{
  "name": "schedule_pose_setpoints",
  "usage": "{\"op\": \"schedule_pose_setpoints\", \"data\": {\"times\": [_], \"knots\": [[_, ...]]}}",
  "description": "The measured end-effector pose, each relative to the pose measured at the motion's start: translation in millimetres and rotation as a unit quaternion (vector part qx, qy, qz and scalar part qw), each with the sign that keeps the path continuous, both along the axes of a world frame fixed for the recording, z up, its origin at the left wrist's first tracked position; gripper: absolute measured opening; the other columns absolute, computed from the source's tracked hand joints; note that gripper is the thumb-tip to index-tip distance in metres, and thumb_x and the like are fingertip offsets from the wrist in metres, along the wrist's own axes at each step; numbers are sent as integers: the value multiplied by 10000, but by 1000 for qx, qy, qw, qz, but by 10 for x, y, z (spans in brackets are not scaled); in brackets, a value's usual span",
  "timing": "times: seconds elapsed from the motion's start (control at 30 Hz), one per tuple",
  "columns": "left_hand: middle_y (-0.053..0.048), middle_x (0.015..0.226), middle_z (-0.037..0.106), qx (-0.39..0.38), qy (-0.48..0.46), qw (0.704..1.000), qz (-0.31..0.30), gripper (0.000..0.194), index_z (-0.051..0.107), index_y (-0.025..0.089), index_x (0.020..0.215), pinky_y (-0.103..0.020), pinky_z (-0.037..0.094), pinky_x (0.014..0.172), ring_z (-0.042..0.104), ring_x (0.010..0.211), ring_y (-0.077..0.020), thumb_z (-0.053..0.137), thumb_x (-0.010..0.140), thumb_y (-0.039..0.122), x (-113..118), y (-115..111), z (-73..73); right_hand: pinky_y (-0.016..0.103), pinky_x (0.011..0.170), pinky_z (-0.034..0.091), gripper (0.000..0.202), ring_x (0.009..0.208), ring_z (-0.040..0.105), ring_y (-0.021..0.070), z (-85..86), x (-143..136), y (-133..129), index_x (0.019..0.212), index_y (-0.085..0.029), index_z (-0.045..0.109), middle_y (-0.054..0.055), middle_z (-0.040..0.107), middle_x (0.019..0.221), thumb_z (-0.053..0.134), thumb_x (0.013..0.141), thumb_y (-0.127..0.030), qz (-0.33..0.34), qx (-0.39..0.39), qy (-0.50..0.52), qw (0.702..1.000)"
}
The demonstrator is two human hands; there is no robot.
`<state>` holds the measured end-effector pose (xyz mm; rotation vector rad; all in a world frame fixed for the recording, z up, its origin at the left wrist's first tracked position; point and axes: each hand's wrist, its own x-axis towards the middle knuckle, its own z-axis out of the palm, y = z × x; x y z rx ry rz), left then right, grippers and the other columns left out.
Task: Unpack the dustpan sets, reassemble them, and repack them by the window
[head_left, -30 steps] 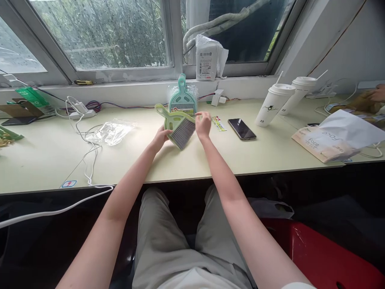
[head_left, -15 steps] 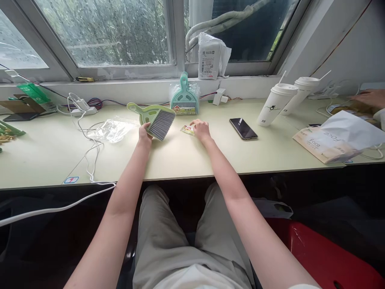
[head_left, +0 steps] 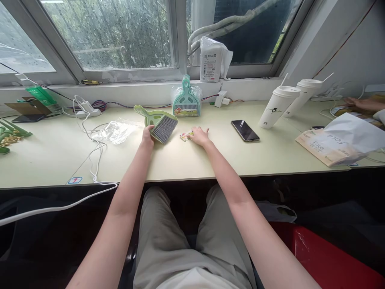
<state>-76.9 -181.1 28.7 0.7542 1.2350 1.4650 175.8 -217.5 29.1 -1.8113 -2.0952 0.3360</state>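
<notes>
— What's in hand at the table (head_left: 210, 160)?

— My left hand (head_left: 147, 136) fingers clamp the green brush (head_left: 161, 123), lifted by the bristles; my right hand (head_left: 199, 135) lies flat, fingers spread, on its label card (head_left: 185, 136). Picking that card up needs a pinch at its edge.

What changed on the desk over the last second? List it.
The left hand carried the light green brush leftward, away from the teal dustpan, and holds it by its edge. The right hand left the brush and came down on the small label card. Phone, cups and plastic bag stayed put.
</notes>
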Motion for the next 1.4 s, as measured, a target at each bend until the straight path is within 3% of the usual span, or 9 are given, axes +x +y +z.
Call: {"op": "schedule_pose_setpoints", "data": {"times": [0.17,0.3,0.4,0.47,0.57,0.7,0.93,1.2,1.4], "knots": [[-35,930,657,12,7,1000,-11,342,552,214,1063,-292,577,734,649,825,-151,631,730,198,38,-49,8,567,1197,171,357,1360,491,278,-23,22,31,1307,-240,627,111,560,1452,507,982,-327,-3,-7,23,1000],[-17,951,659,45,24,997,-53,498,555,213,1077,-249,564,680,633,769,-121,737,625,114,138,-120,16,391,1008,456,486,1155,642,266,91,151,81,1361,-204,596,120,695,1256,345,1022,-447,-131,56,224,964],[-44,963,681,63,17,990,-123,505,589,181,1091,-254,570,692,651,792,-138,810,637,193,268,-193,47,384,1033,450,612,1281,566,255,180,147,80,1473,-195,471,121,597,1405,141,1036,-468,-160,176,304,922],[-77,1012,699,84,5,980,-180,506,615,166,1120,-264,580,723,673,849,-165,820,693,346,355,-246,72,457,1150,338,578,1425,419,245,191,32,39,1527,-267,379,71,469,1533,159,1035,-476,-83,227,275,931],[-100,1063,711,113,-7,967,-229,537,629,157,1154,-265,588,744,691,885,-182,765,754,488,430,-309,95,672,1186,57,548,1543,148,269,129,-229,-53,1555,-354,276,7,268,1638,294,1022,-483,72,180,145,970],[-76,1034,716,118,13,966,-229,542,617,146,1147,-246,583,728,696,840,-164,829,662,264,413,-326,81,766,1107,-82,607,1557,-28,276,34,-428,-140,1579,-344,136,-5,51,1671,313,1016,-488,136,93,45,985],[-106,1145,698,161,5,965,-206,582,628,140,1109,-328,578,909,675,1070,-249,829,562,144,357,-284,46,789,1099,-57,576,1557,-40,268,77,-396,-157,1572,-373,151,-30,71,1670,299,1024,-472,124,90,50,987],[-120,1182,687,168,6,968,-184,704,621,140,1193,-421,531,1025,643,1146,-298,871,536,179,346,-282,56,742,1129,-92,518,1554,30,289,72,-422,-161,1463,-332,467,13,164,1668,282,1018,-525,53,168,140,974],[-115,1155,697,166,16,967,-195,753,607,152,1231,-438,537,1019,659,1110,-298,884,532,188,330,-311,92,605,1216,158,797,1551,68,298,28,-420,-50,1527,-194,290,154,170,1654,611,880,-532,-22,146,446,883]]}}
